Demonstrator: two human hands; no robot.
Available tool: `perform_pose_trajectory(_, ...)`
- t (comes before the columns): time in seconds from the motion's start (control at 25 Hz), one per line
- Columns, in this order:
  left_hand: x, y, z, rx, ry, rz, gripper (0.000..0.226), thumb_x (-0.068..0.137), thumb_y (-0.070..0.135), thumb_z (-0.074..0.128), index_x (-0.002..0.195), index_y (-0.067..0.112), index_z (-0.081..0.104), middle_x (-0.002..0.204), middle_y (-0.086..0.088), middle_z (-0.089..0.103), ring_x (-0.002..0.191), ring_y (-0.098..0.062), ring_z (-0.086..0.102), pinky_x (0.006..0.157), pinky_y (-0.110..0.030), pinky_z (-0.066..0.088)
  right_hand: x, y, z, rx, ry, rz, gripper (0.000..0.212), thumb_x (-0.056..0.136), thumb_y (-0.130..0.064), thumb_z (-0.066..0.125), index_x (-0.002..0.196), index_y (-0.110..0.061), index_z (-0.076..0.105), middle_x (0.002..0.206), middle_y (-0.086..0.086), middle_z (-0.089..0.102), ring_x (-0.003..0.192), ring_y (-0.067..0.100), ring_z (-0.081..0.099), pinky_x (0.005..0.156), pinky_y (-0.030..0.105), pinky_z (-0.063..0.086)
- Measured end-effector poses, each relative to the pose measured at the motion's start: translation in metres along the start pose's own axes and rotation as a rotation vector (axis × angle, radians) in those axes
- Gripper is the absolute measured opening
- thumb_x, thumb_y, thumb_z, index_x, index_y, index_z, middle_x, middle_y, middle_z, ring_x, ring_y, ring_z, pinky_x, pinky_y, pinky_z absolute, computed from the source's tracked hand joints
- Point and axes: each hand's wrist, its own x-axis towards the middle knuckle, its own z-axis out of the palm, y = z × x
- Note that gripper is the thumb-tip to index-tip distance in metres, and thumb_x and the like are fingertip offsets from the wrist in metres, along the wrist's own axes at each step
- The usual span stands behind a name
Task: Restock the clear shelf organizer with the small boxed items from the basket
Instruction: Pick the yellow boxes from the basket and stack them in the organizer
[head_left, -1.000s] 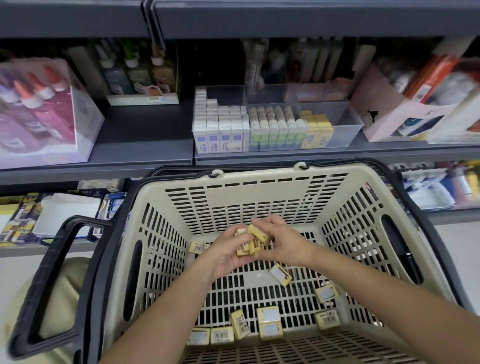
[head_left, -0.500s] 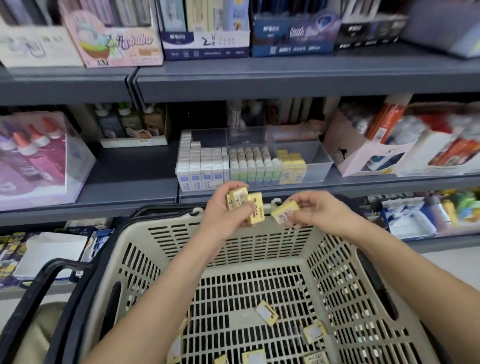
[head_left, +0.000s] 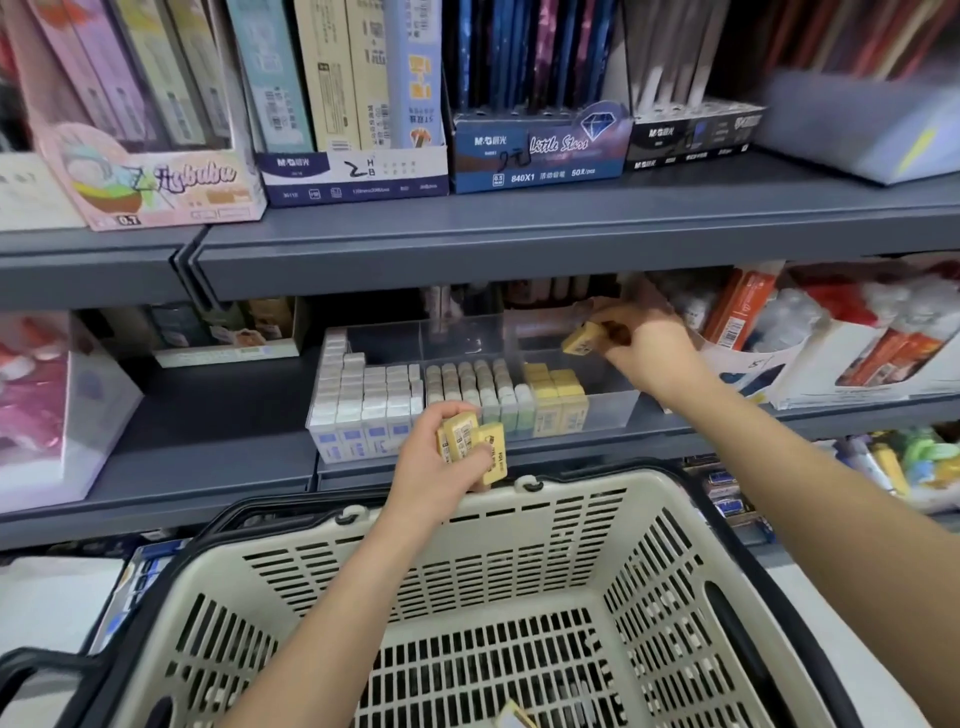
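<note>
Now, left hand (head_left: 441, 467), right hand (head_left: 652, 351) — gripping boxes (head_left: 465, 439)

Entering from 4 o'clock at the frame edge with the right forearm (head_left: 810, 462), bare, stretched toward 10 o'clock and nearly straight. Ending in the right hand (head_left: 649, 351) at about 3 o'clock of centre, back of the hand up, fingers curled, pinching one small yellow box (head_left: 583, 339) at its 9 o'clock side. Coming up from 7 o'clock with the left forearm (head_left: 322, 613), bare, angled toward 1 o'clock. Holding the left hand (head_left: 434, 470) just below centre at 6 o'clock, fingers and thumb wrapped round a stack of yellow boxes (head_left: 470, 441). Set well apart, right at 2 o'clock from left.
</note>
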Motion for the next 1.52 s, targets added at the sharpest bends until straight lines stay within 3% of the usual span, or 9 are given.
perform_pose_trajectory(0.2, 0.002, -0.004, -0.002, 0.0, -0.038, -0.002, 0.039, 0.081, -0.001, 0.064, 0.101, 0.032, 0.055, 0.103, -0.006, 0.06, 0.089, -0.02, 0.066, 0.062, -0.025, 0.057, 0.015, 0.005, 0.014, -0.115, -0.139, 0.005, 0.022, 0.088, -0.018, 0.057, 0.108, -0.019, 0.066, 0.115, 0.009, 0.065, 0.099, 0.033, 0.06, 0.088, 0.028, 0.044)
perform_pose_trajectory(0.64, 0.002, -0.006, -0.002, -0.007, -0.046, 0.021, 0.041, 0.081, 0.0, 0.065, 0.096, 0.036, 0.055, 0.103, -0.006, 0.061, 0.09, -0.02, 0.066, 0.065, -0.026, 0.057, 0.012, -0.002, 0.029, -0.2, -0.41, 0.015, 0.024, 0.091, -0.016, 0.048, 0.112, -0.012, 0.06, 0.119, 0.009, 0.062, 0.107, 0.028, 0.057, 0.09, 0.026, 0.042)
perform_pose_trajectory(0.8, -0.003, -0.003, -0.006, -0.036, -0.041, 0.026, 0.04, 0.081, 0.0, 0.065, 0.096, 0.036, 0.056, 0.102, -0.006, 0.06, 0.09, -0.019, 0.065, 0.063, -0.023, 0.056, -0.015, -0.02, 0.017, -0.091, -0.176, -0.022, 0.021, 0.089, -0.022, 0.055, 0.107, -0.015, 0.063, 0.102, 0.006, 0.067, 0.095, 0.023, 0.061, 0.086, 0.032, 0.048)
perform_pose_trajectory(0.92, -0.02, -0.007, -0.015, -0.083, -0.04, -0.003, 0.041, 0.08, -0.002, 0.065, 0.096, 0.035, 0.058, 0.1, -0.004, 0.061, 0.087, -0.016, 0.066, 0.062, -0.024, 0.055, -0.061, -0.041, 0.008, 0.165, -0.089, -0.091, 0.013, 0.087, -0.021, 0.059, 0.098, -0.023, 0.063, 0.084, -0.008, 0.063, 0.077, 0.001, 0.057, 0.071, 0.006, 0.042)
perform_pose_trajectory(1.08, -0.064, -0.03, -0.035, -0.018, -0.11, -0.032, 0.041, 0.078, -0.002, 0.067, 0.097, 0.034, 0.06, 0.097, -0.004, 0.065, 0.081, -0.013, 0.067, 0.061, -0.026, 0.056, -0.125, -0.059, 0.023, 0.343, -0.268, -0.104, 0.013, 0.086, -0.022, 0.061, 0.097, -0.029, 0.061, 0.079, -0.014, 0.061, 0.077, -0.003, 0.056, 0.068, 0.003, 0.04)
perform_pose_trajectory(1.24, -0.089, -0.048, -0.056, 0.077, -0.11, -0.106, 0.04, 0.079, 0.001, 0.066, 0.1, 0.033, 0.056, 0.101, -0.002, 0.062, 0.079, -0.008, 0.066, 0.062, -0.023, 0.056, -0.168, -0.057, 0.067, 0.274, -0.526, -0.127, 0.014, 0.087, -0.026, 0.06, 0.1, -0.024, 0.063, 0.078, -0.014, 0.06, 0.073, -0.002, 0.057, 0.067, 0.007, 0.042)
perform_pose_trajectory(1.4, -0.098, -0.066, -0.056, 0.012, -0.06, -0.264, 0.038, 0.08, -0.002, 0.063, 0.097, 0.032, 0.056, 0.104, -0.004, 0.061, 0.088, -0.015, 0.066, 0.063, -0.025, 0.057, -0.207, -0.044, 0.121, 0.012, -0.849, -0.172, 0.03, 0.086, -0.034, 0.06, 0.113, -0.022, 0.057, 0.099, -0.004, 0.062, 0.089, 0.013, 0.059, 0.076, 0.026, 0.048)
perform_pose_trajectory(1.52, -0.101, -0.076, -0.048, -0.007, -0.058, -0.341, 0.037, 0.081, -0.001, 0.063, 0.097, 0.031, 0.056, 0.102, -0.003, 0.06, 0.085, -0.013, 0.065, 0.063, -0.025, 0.057, -0.235, -0.029, 0.149, -0.193, -1.062, -0.158, 0.05, 0.083, -0.036, 0.063, 0.127, -0.021, 0.046, 0.124, 0.004, 0.051, 0.106, 0.021, 0.055, 0.086, 0.032, 0.046)
